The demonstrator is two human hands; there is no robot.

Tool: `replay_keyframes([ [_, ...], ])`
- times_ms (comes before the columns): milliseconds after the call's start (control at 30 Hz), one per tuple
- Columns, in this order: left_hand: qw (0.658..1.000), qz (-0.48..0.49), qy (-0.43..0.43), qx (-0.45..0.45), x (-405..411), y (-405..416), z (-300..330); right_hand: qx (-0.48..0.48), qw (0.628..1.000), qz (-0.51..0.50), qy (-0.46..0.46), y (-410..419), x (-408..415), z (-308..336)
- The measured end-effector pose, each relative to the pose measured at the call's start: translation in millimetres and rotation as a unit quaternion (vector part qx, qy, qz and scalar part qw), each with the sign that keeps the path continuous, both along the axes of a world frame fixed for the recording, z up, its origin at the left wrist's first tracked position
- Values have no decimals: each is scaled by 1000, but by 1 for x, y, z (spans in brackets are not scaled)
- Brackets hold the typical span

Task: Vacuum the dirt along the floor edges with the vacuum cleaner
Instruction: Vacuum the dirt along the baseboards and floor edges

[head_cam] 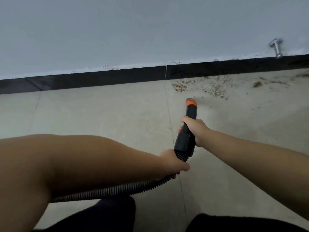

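A pale grey wall (133, 30) fills the far half of the scene, and a black skirting board (100, 77) runs along its foot from left to right. Below it lies the light tiled floor (83, 118), with thin joints between the tiles. Brown dirt (200, 87) is scattered on the floor to the far right, close against the skirting board. A ribbed black hose (117, 190) comes in from the near left and joins the black nozzle (188, 131), whose orange tip (191, 102) points toward the dirt and sits just short of it. The left hand (173, 163) grips the hose right behind the nozzle, fingers curled round it. The right hand (194, 129) holds the nozzle at its middle, fingers wrapped round it. A small metal door stop (276, 47) sticks out of the wall at the far right. No writing or brand can be read on anything.
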State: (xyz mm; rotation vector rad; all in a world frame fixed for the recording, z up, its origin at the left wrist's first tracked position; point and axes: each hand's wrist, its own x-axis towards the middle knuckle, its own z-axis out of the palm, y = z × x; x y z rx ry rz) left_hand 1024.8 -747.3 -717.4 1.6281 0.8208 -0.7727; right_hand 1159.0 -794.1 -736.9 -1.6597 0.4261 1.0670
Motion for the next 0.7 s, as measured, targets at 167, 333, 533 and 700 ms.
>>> replay_keyframes([
  [167, 998, -48, -4, -27, 19, -35, -8, -1, 998, -64, 4, -50, 16, -6],
  [333, 998, -45, -20, -45, 37, -51, -6, -4, 996, -84, -11, -69, 33, -3],
  [533, 998, -16, -8, -60, 25, -39, -5, 6, 998, -57, -8, -51, 23, -5],
  [700, 998, 2, 5, -59, 2, -40, -7, 11, 1000, 25, 3, -36, 5, -3],
])
